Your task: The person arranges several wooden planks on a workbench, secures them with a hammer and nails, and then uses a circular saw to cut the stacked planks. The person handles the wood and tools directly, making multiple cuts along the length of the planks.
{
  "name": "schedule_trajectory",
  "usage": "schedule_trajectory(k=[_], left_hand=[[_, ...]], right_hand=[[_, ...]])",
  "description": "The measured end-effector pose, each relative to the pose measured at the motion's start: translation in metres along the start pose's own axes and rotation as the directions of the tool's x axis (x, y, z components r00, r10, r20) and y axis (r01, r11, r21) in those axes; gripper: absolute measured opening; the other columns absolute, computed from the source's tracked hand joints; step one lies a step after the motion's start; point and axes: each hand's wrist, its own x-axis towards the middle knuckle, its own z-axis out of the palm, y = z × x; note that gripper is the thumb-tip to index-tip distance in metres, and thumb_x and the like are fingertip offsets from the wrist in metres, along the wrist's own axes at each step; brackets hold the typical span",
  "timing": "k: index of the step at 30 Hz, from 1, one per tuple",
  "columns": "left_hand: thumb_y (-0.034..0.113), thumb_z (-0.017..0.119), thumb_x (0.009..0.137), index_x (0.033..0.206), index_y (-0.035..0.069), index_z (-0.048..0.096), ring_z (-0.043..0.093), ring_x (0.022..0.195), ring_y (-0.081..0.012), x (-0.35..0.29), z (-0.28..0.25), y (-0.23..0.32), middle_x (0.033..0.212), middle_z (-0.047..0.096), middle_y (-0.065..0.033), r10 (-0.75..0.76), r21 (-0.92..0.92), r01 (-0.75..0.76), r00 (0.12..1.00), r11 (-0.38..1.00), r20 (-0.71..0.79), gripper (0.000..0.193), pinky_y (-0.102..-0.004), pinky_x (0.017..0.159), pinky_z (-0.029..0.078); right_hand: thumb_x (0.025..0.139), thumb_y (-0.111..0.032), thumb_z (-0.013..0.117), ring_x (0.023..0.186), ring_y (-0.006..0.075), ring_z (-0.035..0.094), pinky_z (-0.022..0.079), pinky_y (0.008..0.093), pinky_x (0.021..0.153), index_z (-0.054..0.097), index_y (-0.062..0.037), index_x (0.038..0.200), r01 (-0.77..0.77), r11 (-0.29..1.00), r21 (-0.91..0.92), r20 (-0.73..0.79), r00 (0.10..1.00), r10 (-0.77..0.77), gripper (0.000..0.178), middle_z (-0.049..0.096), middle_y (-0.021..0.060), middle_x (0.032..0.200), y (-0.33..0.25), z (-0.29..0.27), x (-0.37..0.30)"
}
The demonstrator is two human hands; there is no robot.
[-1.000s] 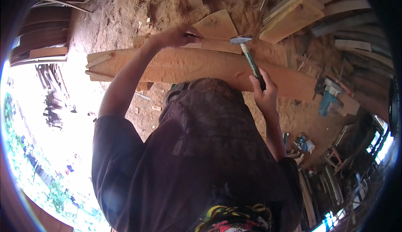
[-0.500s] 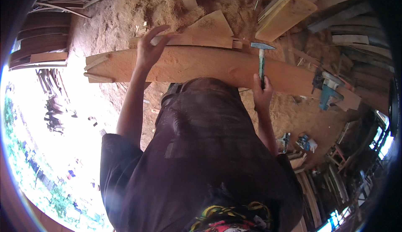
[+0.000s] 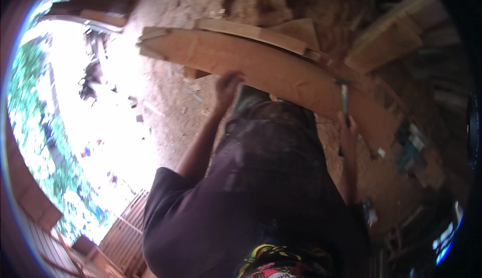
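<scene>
My right hand [image 3: 347, 127] is wrapped round the handle of a hammer [image 3: 345, 95]. The hammer stands head outward, its dark metal head over the right part of a long wooden plank [image 3: 281, 75]. My left hand [image 3: 228, 86] is at the plank's near edge, close to my leg. Motion smears its fingers, and whether they touch the wood is not clear. A narrow wooden strip [image 3: 251, 31] lies along the plank's far side. At the plank's left end are two short wooden pieces [image 3: 153, 51].
A blue-green power tool [image 3: 409, 152] sits by the plank's right end, blurred. Thick boards [image 3: 386, 44] are stacked at the far right. Sawdust and scraps cover the ground [image 3: 170, 92]. Bright daylight and greenery lie to the left.
My view has swung left, so the plank now slants down to the right. My left hand has come back from above the plank to its near edge. The hammer stays in my right hand.
</scene>
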Motion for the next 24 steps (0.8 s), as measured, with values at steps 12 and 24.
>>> schedule_trajectory(k=[12,24], left_hand=[[0.034,0.075,0.105,0.130,0.005,0.075,0.072,0.107,-0.0175,-0.048,0.170,0.020,0.116,0.078,-0.0072,-0.209,0.126,0.166,0.786,0.978,0.581,0.038,-0.0354,0.095,0.057],[0.035,0.068,0.109,0.129,0.000,0.074,0.074,0.111,-0.0204,-0.056,0.204,0.044,0.121,0.077,-0.0099,-0.327,-0.237,0.581,0.698,0.779,0.637,0.041,-0.0355,0.103,0.058]], right_hand=[[0.102,-0.063,0.066,0.113,0.0267,0.067,0.053,0.0409,0.099,0.063,0.0067,0.139,0.236,0.896,-0.376,0.107,0.972,-0.211,0.079,0.071,0.0211,0.125,0.120,-0.088,0.106],[0.100,-0.067,0.066,0.104,0.0349,0.073,0.055,0.0461,0.090,0.072,0.0051,0.121,0.293,0.707,-0.644,-0.206,0.824,-0.528,0.075,0.077,0.0232,0.113,0.125,-0.058,0.085]])
